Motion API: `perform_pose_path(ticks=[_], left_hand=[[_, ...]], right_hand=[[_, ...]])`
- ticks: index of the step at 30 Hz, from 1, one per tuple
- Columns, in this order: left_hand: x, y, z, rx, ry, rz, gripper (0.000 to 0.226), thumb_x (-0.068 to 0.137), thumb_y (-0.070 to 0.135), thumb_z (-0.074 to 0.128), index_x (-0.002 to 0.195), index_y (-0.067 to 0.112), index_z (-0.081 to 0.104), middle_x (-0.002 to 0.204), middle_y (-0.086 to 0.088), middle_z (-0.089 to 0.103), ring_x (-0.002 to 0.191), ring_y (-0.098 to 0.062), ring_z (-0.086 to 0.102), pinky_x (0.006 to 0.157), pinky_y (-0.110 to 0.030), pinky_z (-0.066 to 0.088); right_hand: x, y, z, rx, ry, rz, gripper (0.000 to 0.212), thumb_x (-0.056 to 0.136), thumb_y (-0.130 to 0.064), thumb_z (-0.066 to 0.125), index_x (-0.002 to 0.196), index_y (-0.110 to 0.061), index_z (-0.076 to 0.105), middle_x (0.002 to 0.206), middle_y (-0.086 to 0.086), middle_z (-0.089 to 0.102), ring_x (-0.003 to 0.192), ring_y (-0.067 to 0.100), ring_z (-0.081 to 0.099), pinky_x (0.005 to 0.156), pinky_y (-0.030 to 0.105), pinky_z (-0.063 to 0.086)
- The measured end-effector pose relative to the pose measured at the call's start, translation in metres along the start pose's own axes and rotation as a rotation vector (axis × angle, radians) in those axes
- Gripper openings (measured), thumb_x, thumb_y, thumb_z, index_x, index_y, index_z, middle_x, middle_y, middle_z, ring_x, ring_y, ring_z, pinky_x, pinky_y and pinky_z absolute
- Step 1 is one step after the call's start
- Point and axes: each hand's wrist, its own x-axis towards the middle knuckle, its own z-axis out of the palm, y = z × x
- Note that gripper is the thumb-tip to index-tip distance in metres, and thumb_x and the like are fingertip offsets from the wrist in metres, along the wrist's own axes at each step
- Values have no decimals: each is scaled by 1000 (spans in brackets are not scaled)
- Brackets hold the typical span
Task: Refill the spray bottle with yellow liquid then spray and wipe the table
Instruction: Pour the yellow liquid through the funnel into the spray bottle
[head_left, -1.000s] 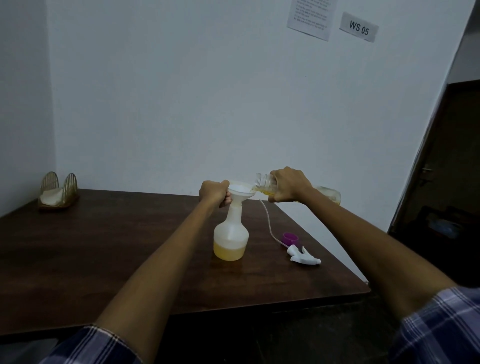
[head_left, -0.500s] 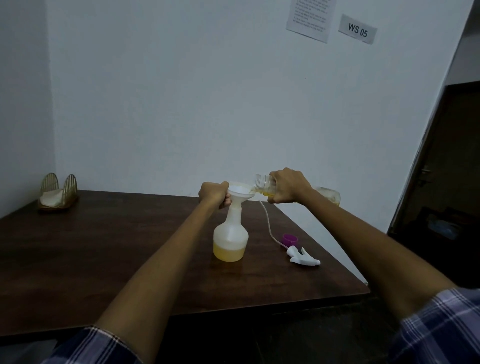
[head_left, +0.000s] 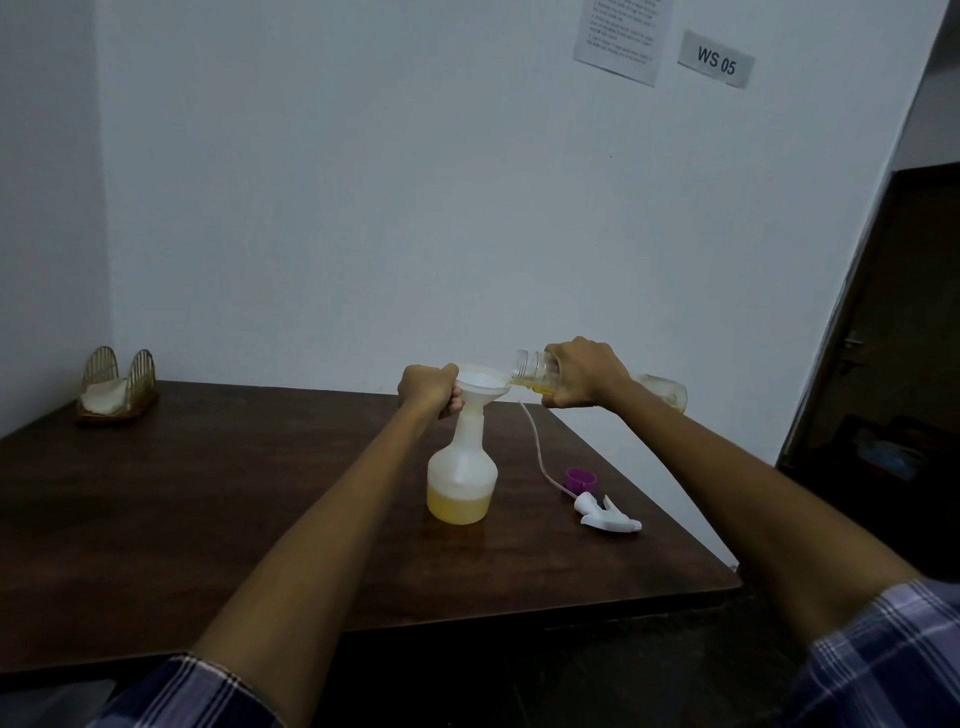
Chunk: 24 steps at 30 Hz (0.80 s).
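A translucent white spray bottle (head_left: 462, 467) stands upright on the dark wooden table (head_left: 208, 509), its bottom holding yellow liquid. A white funnel (head_left: 480, 384) sits in its neck. My left hand (head_left: 428, 389) grips the funnel at its left rim. My right hand (head_left: 584, 374) holds a clear jar (head_left: 532, 366) tipped on its side, mouth over the funnel, with a little yellow liquid along its lower side. The jar's base (head_left: 667, 392) sticks out past my wrist. The white spray head (head_left: 605, 517) with its long tube lies on the table to the right.
A purple cap (head_left: 581, 479) lies beside the spray head near the table's right edge. A gold wire holder (head_left: 117, 384) with white cloth or napkins stands at the far left corner. White walls close the back and left; a dark doorway (head_left: 883, 364) is at the right.
Almost nothing differs: both hands hold the same pose and the jar stays tipped over the funnel. The view has shifted very slightly.
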Motion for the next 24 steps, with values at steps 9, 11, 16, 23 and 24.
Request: perform_pose_path(ticks=[9,11,16,23,24], left_hand=[[0,0,0,14,-6,-2,22,85,10,49,63,6,55,55,-4,55,34,-10,49,36,-15,44],[0,0,0,9,-5,-2,23,85,10,49,63,6,55,55,-4,55,37,-11,49,35,-15,43],[0,-1,0,9,-1,-9,22,85,11,50,64,6,55,54,-4,55,33,-9,48,37,-16,45],[-1,-1,-1,0,-6,-7,22,84,10,49,64,6,55,55,-4,55,39,-13,50,37,-16,44],[-1,0,-1,-2,-9,-6,22,84,10,49,64,6,55,55,-4,55,39,-13,50,37,-16,44]], right_hand=[[0,-1,1,13,-1,9,43,69,-43,70,91,-9,57,79,5,61,69,21,50,60,26,33],[0,0,-1,-2,-2,5,43,69,-43,70,93,-9,58,82,6,63,69,21,51,61,26,33],[1,-1,-2,-12,-11,4,43,69,-42,70,93,-9,58,83,7,64,70,21,52,61,26,34],[1,-1,-3,-18,-20,0,43,69,-43,70,93,-10,57,83,7,63,69,21,51,61,26,36],[1,-1,-3,-20,-21,-1,44,69,-43,70,94,-10,58,84,7,63,69,21,52,61,26,36]])
